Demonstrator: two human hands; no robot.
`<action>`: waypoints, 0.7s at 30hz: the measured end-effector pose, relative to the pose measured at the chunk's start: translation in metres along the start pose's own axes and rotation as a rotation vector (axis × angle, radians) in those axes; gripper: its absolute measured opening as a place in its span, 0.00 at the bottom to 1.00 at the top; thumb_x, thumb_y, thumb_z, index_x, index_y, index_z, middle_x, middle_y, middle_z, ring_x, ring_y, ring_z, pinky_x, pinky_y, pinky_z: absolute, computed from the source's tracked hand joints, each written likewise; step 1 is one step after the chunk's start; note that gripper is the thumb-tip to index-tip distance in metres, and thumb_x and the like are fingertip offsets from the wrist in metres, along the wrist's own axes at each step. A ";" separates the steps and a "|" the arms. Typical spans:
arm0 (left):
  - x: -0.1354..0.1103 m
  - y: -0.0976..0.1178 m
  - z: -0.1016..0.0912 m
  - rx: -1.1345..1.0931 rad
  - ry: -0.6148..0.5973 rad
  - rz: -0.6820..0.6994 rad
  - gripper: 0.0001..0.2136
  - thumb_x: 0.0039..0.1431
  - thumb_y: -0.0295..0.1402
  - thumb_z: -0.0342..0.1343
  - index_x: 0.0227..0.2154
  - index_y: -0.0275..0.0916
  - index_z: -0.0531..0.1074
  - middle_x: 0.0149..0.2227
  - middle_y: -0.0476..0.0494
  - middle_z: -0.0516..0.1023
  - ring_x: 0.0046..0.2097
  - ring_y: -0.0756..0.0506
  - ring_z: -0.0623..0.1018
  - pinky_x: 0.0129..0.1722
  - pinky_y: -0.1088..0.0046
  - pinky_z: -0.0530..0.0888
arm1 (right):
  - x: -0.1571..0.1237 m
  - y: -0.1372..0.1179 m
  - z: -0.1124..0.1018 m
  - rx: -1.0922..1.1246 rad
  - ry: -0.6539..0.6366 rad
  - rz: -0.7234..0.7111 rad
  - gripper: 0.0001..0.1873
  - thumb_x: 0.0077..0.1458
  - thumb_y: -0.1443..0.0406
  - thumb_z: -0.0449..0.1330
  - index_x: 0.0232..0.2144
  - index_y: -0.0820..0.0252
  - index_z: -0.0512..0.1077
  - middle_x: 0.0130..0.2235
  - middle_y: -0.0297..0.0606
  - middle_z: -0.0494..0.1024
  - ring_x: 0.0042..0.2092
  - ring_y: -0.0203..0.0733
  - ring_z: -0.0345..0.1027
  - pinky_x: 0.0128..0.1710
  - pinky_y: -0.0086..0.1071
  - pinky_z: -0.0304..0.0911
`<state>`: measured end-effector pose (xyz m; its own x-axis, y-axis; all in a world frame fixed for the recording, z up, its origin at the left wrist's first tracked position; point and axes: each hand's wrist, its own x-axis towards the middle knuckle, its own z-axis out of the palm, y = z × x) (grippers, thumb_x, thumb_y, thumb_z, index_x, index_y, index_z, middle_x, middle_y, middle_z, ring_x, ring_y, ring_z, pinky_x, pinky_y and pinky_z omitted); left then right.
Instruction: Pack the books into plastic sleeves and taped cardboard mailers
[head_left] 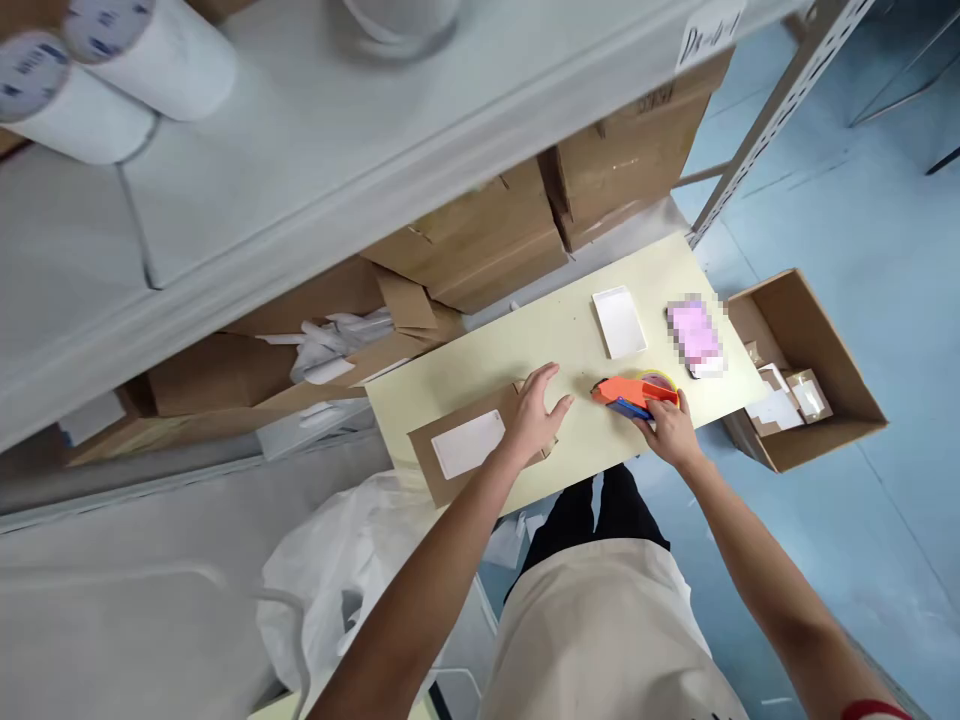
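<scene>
Fingers of left hand (536,412) lay spread wide on flat brown cardboard parcel (424,452); fingers of right hand (671,432) gripped orange plastic tape dispenser (628,392).

Pale yellow worktop (480,365) adjoins grey metal shelving (300,150) stocked with cardboard boxes (480,235). Floor (862,180): light blue, evenly lit.

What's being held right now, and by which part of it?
The right hand grips the orange tape dispenser by its handle end. The left hand lies flat on the brown parcel, gripping nothing.
</scene>
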<state>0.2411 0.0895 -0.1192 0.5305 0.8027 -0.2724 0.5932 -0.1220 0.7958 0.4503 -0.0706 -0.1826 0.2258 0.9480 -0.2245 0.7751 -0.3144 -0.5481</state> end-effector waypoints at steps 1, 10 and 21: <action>0.007 0.002 0.003 -0.059 -0.065 -0.050 0.28 0.56 0.34 0.58 0.60 0.38 0.61 0.61 0.34 0.66 0.61 0.39 0.68 0.60 0.56 0.66 | -0.005 0.001 -0.005 0.109 -0.028 -0.031 0.16 0.61 0.55 0.53 0.43 0.59 0.71 0.40 0.45 0.80 0.48 0.54 0.72 0.64 0.55 0.43; 0.032 0.031 0.010 -0.274 -0.676 -0.342 0.17 0.53 0.44 0.60 0.37 0.36 0.78 0.35 0.42 0.82 0.38 0.45 0.79 0.39 0.67 0.75 | -0.031 -0.007 -0.016 0.818 -0.274 0.037 0.24 0.53 0.42 0.55 0.32 0.55 0.75 0.28 0.35 0.77 0.42 0.52 0.74 0.61 0.50 0.53; 0.065 0.019 0.011 0.545 -0.883 -0.490 0.15 0.52 0.40 0.57 0.14 0.38 0.72 0.14 0.52 0.70 0.19 0.53 0.67 0.22 0.77 0.62 | -0.047 -0.049 0.064 1.621 -0.425 0.769 0.32 0.42 0.36 0.61 0.23 0.60 0.74 0.22 0.35 0.75 0.24 0.38 0.66 0.26 0.31 0.62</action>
<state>0.2934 0.1332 -0.1282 0.2826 0.1698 -0.9441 0.9222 -0.3189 0.2187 0.3632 -0.1033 -0.1968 -0.1328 0.5949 -0.7928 -0.7328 -0.5975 -0.3256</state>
